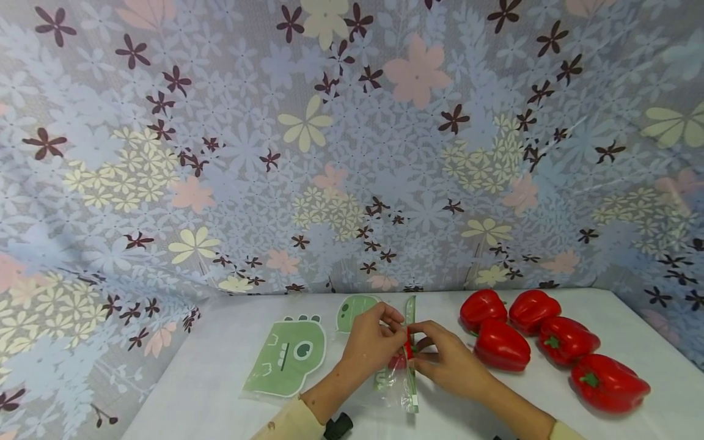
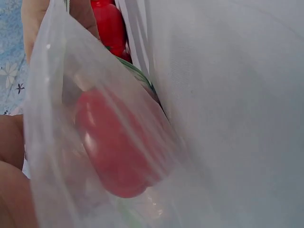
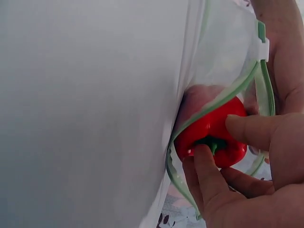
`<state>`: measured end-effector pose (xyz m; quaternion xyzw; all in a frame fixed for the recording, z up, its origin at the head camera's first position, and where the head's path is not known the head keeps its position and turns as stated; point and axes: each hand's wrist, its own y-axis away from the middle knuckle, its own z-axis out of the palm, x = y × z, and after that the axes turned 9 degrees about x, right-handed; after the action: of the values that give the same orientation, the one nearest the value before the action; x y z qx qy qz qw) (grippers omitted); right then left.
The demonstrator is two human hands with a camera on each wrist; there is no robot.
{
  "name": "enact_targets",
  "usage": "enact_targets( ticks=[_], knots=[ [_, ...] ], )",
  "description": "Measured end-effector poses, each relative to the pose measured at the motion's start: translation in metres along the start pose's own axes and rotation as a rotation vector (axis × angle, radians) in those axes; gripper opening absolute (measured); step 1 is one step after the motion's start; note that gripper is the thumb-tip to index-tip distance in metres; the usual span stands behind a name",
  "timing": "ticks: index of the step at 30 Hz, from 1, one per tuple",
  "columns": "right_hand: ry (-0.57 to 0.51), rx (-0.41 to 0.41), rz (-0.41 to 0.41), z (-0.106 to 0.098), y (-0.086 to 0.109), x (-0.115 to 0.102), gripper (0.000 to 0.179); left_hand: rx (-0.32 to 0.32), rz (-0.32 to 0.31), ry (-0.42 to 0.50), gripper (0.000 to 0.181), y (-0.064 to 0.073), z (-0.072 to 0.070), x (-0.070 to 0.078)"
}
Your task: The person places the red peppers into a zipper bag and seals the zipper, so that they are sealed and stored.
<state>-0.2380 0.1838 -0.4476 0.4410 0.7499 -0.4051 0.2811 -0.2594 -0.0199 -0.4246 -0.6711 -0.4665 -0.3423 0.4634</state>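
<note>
A clear zip bag (image 1: 393,394) with a green-edged mouth lies between the hands, its white slider (image 3: 264,49) showing in the right wrist view. Part of a red bell pepper (image 3: 216,116) is inside, seen through the plastic in the left wrist view, while its green-stem end faces out of the opening. My right hand (image 1: 453,366) holds that stem end with fingers and thumb. On the other side, my left hand (image 1: 370,342) grips the bag near its mouth, fingers curled; its fingertips are partly hidden.
Several red bell peppers (image 1: 502,345) lie at the right of the white table (image 1: 187,373). To the left is a flat bag with a green dinosaur print (image 1: 291,357). A small black object (image 1: 338,426) sits at the front edge. Flowered cloth (image 1: 352,153) hangs behind.
</note>
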Motion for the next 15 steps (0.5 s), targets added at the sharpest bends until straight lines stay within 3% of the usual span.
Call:
enact_targets(
  ticks=[15],
  knots=[
    [0.033, 0.008, 0.047, 0.0075, 0.0003, -0.0064, 0.051, -0.004, 0.008, 0.016, 0.015, 0.0004, -0.001, 0.0023]
  ],
)
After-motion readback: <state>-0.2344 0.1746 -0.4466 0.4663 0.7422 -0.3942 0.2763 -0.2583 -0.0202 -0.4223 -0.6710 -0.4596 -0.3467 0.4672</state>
